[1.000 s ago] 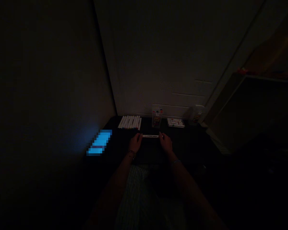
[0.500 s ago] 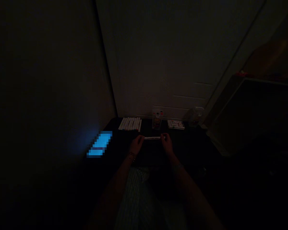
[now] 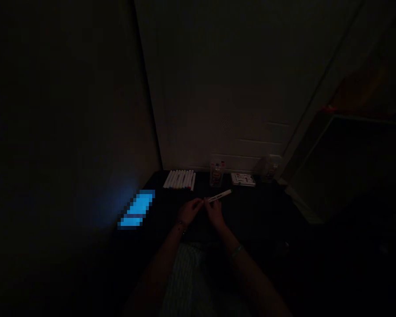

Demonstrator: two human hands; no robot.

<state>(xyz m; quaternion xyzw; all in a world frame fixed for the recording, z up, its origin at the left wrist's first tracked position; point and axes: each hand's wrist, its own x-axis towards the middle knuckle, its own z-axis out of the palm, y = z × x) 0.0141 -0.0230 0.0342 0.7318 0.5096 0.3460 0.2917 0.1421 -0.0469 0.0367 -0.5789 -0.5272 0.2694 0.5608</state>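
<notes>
The room is very dark. My right hand [image 3: 214,214] pinches the near end of a white marker [image 3: 220,196], which slants up and to the right above the dark table [image 3: 257,207]. My left hand [image 3: 189,211] is right beside it, its fingertips pressed together at the marker's near end. Whether they hold a cap or the marker itself is too dim to tell. A bracelet sits on my left wrist.
A row of several white markers [image 3: 180,179] lies at the table's back left. Behind it are a small upright package [image 3: 217,173], a flat printed pack [image 3: 243,179] and a clear container [image 3: 269,168]. A glowing blue screen [image 3: 137,209] lies at the left. A wall stands close behind.
The marker was held level between both hands, one at each end. My right hand has slid to the near end by my left hand, and the marker now tilts up to the right.
</notes>
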